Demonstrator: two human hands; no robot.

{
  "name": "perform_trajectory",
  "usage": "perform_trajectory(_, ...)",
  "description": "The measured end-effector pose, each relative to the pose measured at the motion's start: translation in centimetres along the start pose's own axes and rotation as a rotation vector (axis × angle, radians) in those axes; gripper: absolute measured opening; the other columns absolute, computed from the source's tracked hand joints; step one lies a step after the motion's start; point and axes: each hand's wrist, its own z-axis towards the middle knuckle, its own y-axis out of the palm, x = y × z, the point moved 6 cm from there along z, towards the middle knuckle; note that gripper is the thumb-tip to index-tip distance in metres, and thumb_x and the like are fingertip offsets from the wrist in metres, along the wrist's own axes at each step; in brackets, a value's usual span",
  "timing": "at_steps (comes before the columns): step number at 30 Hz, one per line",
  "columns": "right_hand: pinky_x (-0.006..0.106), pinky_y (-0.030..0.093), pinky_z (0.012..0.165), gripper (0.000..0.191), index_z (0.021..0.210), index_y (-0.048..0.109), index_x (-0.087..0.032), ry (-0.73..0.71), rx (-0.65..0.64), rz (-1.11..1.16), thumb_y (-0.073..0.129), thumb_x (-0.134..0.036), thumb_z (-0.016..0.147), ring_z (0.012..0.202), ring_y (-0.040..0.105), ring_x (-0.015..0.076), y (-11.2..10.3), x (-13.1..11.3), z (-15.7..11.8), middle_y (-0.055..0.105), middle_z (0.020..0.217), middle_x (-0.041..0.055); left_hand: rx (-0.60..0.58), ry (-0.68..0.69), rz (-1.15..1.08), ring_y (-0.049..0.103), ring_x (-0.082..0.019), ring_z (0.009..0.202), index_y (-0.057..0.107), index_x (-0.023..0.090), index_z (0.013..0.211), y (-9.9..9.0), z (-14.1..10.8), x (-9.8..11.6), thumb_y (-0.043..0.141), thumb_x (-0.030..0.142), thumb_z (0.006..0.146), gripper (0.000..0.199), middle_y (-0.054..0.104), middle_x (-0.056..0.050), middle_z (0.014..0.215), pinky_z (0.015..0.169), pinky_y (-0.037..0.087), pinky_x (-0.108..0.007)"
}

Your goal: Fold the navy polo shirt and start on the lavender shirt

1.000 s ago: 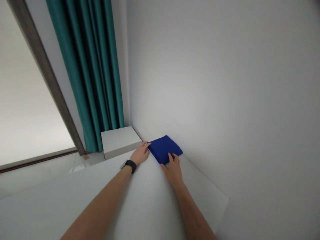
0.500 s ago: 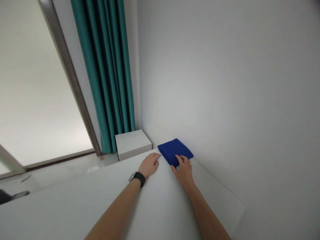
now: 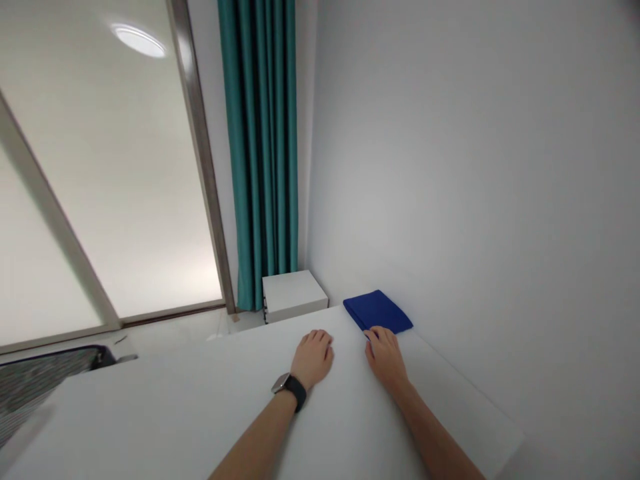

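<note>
A folded blue cloth (image 3: pixel 379 311) lies flat on the far corner of the white table (image 3: pixel 200 400), against the wall. My right hand (image 3: pixel 386 357) rests at the cloth's near edge, its fingertips touching or just over that edge. Its fingers are loosely bent and apart, and I see nothing gripped in them. To the left, my left hand (image 3: pixel 313 357) lies palm down on the tabletop, holding nothing, apart from the cloth. A dark-banded watch (image 3: pixel 293 389) is on the left wrist.
Beyond the table's far edge stands a low white cabinet (image 3: pixel 295 293) beside a green curtain (image 3: pixel 265 153). A frosted sliding door (image 3: pixel 150 200) is at left. The wall (image 3: pixel 450 200) borders the table's right side. A dark chair-like object (image 3: pixel 55 377) sits at lower left.
The view has swung left. Both hands have drawn back a little toward me; the right hand has slid off the cloth's top to its near edge. The cloth stays in its corner.
</note>
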Motion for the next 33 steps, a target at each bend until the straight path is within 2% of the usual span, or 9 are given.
perform_trajectory(3, 0.042, 0.038, 0.095, 0.033, 0.113, 0.062, -0.015, -0.093, -0.046, 0.028, 0.041, -0.009, 0.089, 0.102, 0.051, 0.0257, 0.2, -2.3, -0.3, 0.061, 0.102, 0.0106, 0.004, -0.005, 0.055, 0.051, -0.024, 0.107, 0.057, 0.021, 0.105, -0.7, -1.5, -0.4, 0.045, 0.022, 0.091, 0.018, 0.060, -0.007, 0.110, 0.095, 0.038, -0.039)
perform_trajectory(6, 0.039, 0.039, 0.094, 0.034, 0.113, 0.061, -0.017, -0.179, -0.097, 0.104, 0.040, -0.007, 0.089, 0.098, 0.053, 0.0235, 0.4, -5.5, -0.7, 0.062, 0.098, 0.0083, 0.016, -0.016, 0.096, 0.050, -0.024, 0.107, 0.057, 0.021, 0.105, -1.4, -2.9, -0.8, 0.047, 0.023, 0.090, 0.018, 0.059, -0.007, 0.110, 0.094, 0.037, -0.040)
perform_trajectory(12, 0.035, 0.041, 0.089, 0.028, 0.107, 0.060, -0.020, -0.210, -0.199, 0.210, 0.048, -0.008, 0.085, 0.099, 0.053, 0.0221, 0.9, -11.3, -0.9, 0.060, 0.101, 0.0058, 0.038, -0.098, 0.176, 0.050, -0.027, 0.105, 0.057, 0.020, 0.105, -3.1, -5.7, -2.6, 0.047, 0.021, 0.089, 0.019, 0.059, -0.009, 0.111, 0.091, 0.036, -0.043)
perform_trajectory(19, 0.034, 0.040, 0.090, 0.023, 0.103, 0.060, -0.022, -0.259, -0.240, 0.251, 0.054, -0.013, 0.083, 0.100, 0.053, 0.0220, 1.7, -17.0, 0.3, 0.060, 0.102, 0.0047, 0.031, -0.204, 0.225, 0.050, -0.025, 0.103, 0.057, 0.020, 0.105, -6.8, -10.6, -7.7, 0.044, 0.023, 0.091, 0.019, 0.059, -0.008, 0.110, 0.090, 0.037, -0.041)
perform_trajectory(24, 0.034, 0.039, 0.089, 0.026, 0.109, 0.058, -0.022, -0.316, -0.252, 0.335, 0.050, -0.013, 0.086, 0.100, 0.054, 0.0217, 2.7, -21.4, 0.7, 0.062, 0.104, 0.0042, 0.065, -0.281, 0.248, 0.052, -0.024, 0.099, 0.059, 0.020, 0.101, -9.9, -14.7, -11.0, 0.045, 0.020, 0.090, 0.017, 0.061, -0.007, 0.104, 0.086, 0.039, -0.039)
perform_trajectory(30, 0.031, 0.040, 0.084, 0.020, 0.089, 0.060, -0.022, -0.393, -0.261, 0.351, 0.049, -0.006, 0.084, 0.093, 0.055, 0.0199, 3.7, -26.1, 1.1, 0.062, 0.093, 0.0019, 0.074, -0.330, 0.302, 0.055, -0.023, 0.092, 0.059, 0.020, 0.088, -13.0, -19.7, -14.2, 0.042, 0.018, 0.092, 0.018, 0.063, -0.006, 0.092, 0.081, 0.042, -0.036)
perform_trajectory(33, 0.031, 0.040, 0.084, 0.025, 0.099, 0.060, -0.023, -0.408, -0.234, 0.370, 0.050, -0.006, 0.082, 0.095, 0.055, 0.0208, 4.0, -28.4, 1.4, 0.063, 0.097, 0.0028, 0.110, -0.382, 0.293, 0.057, -0.023, 0.093, 0.059, 0.021, 0.100, -14.4, -22.5, -15.7, 0.043, 0.018, 0.091, 0.019, 0.065, -0.007, 0.097, 0.082, 0.044, -0.036)
